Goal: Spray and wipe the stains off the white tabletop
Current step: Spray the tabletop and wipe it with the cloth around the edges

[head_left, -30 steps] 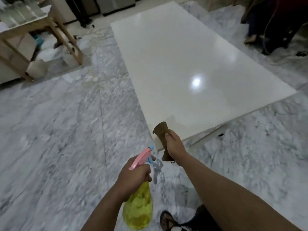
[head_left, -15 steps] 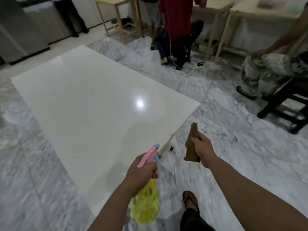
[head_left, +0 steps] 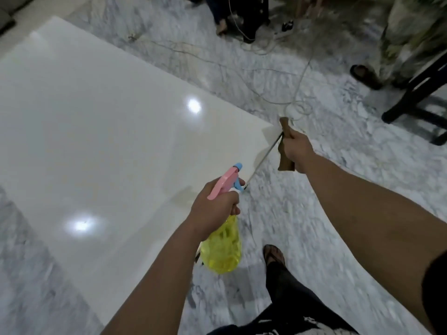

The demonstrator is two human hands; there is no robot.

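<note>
The left hand (head_left: pixel 215 209) grips the neck of a spray bottle (head_left: pixel 223 250), fingers curled round it just under the pink trigger head (head_left: pixel 223 184). The blue nozzle points out over the white desk (head_left: pixel 96 131). The yellow translucent body hangs below the hand, over the near edge of the desk and the marble floor (head_left: pixel 314 226).

The right hand (head_left: pixel 297 149) holds a brown cloth (head_left: pixel 285 163), fingers closed round its middle; one end stands up above the hand and the other hangs below it. The cloth is in the air just beside the desk's right corner, not touching the surface.

The desk top is glossy and carries two bright light reflections. A faint darker patch lies near the near edge, close to the nozzle; whether it is a stain or a shadow cannot be told.

The person's sandalled foot (head_left: pixel 273 256) stands on the floor beside the desk. White cables (head_left: pixel 297 88) trail across the floor beyond the corner. A dark chair base (head_left: pixel 416 102) and another person's sandalled foot (head_left: pixel 362 72) appear at the upper right.
</note>
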